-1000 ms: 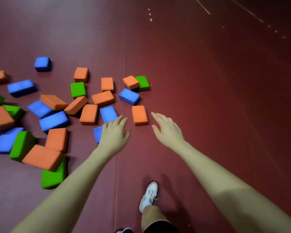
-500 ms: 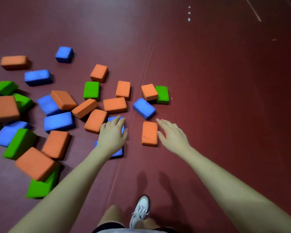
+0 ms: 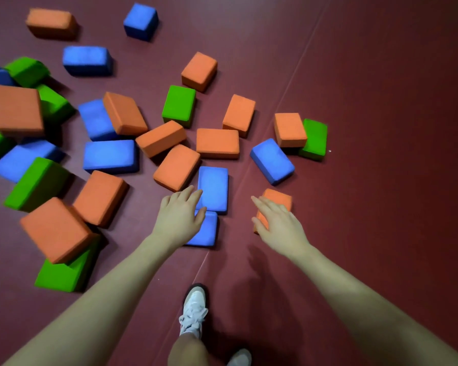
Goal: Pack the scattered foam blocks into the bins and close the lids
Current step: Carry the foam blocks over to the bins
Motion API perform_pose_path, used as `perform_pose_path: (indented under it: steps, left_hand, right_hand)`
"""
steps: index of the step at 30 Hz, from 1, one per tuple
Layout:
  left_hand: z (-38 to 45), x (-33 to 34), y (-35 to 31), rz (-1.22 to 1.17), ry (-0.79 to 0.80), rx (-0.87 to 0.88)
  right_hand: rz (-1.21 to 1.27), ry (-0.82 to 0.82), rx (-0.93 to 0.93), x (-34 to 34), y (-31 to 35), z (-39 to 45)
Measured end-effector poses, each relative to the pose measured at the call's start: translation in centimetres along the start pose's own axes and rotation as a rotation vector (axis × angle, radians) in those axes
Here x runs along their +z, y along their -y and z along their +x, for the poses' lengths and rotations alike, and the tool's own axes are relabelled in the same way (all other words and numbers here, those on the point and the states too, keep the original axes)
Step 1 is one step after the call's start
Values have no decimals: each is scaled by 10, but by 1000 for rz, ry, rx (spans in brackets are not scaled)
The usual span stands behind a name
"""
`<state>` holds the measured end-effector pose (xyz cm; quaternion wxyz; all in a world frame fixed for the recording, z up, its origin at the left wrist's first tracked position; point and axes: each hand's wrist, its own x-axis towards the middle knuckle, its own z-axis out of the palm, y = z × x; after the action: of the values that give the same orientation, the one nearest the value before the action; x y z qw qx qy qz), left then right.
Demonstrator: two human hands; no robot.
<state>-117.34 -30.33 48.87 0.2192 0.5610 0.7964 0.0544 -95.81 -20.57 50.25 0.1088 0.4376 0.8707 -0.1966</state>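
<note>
- The left hand [image 3: 179,220] reaches down with fingers straight and close together, gripping nothing
- Its fingertips lie over the near left corner of a blue block [image 3: 213,188] that lies flat on the dark red floor [image 3: 381,128]; whether they touch it cannot be told
- A second blue block [image 3: 205,229] lies just nearer, end to end with the first, and the palm and thumb cover its left part
- The right hand [image 3: 278,223] is spread, fingers slightly apart and straight, clamped on nothing
- It hangs over an orange block [image 3: 279,200], hiding the near and left part; the far right corner shows beyond the fingers, and contact cannot be judged
- Another blue block [image 3: 271,161] lies just beyond, between the two hands' reach
- More orange, blue and green foam blocks lie scattered and partly piled to the left and further away
- A white shoe [image 3: 193,310] stands on the floor between the forearms
</note>
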Motion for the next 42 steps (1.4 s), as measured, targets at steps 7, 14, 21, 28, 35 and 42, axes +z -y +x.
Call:
perform_pose_path:
  steps: [7, 14, 21, 28, 35, 42]
  left_hand:
    - [70, 152, 68, 17, 46, -42]
    - [142, 317, 141, 130, 46, -29]
    - [184, 411, 197, 224, 36, -56]
    - [159, 443, 210, 206, -350, 54]
    - [109, 434, 220, 323, -381, 197]
    - [106, 421, 222, 330, -62, 122]
  right_hand:
    - [-59, 97, -109, 159, -30, 101]
    - [-142, 90, -244, 330, -61, 200]
    - [-153, -27, -249, 436, -72, 263]
    - [-147, -345, -395, 475, -73, 259]
    - [-77, -585, -633, 479, -75, 228]
    - [3, -350, -463, 488, -66, 217]
